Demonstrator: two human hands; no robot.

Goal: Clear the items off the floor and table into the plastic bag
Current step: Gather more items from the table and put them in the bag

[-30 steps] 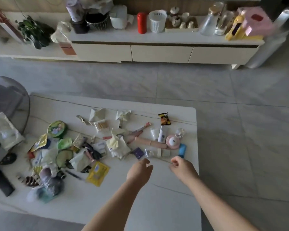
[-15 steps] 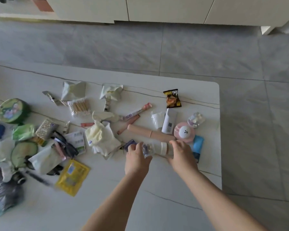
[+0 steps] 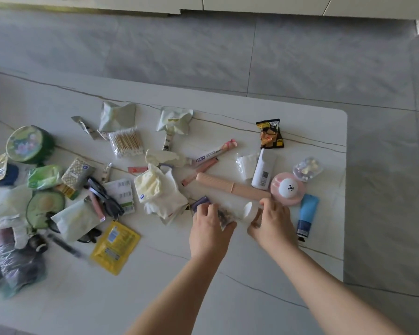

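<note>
Just below the pink tube [image 3: 232, 188], my left hand [image 3: 209, 228] curls round a small clear packet [image 3: 224, 217] and my right hand [image 3: 271, 224] closes on a little white bottle [image 3: 249, 210], both at the near edge of the clutter, I think because these were the easiest to reach first. The table [image 3: 228, 298] holds the rest: a blue tube [image 3: 306, 215] right of the pink tube, a yellow sachet [image 3: 115, 247] well left. I can't see the plastic bag for certain.
</note>
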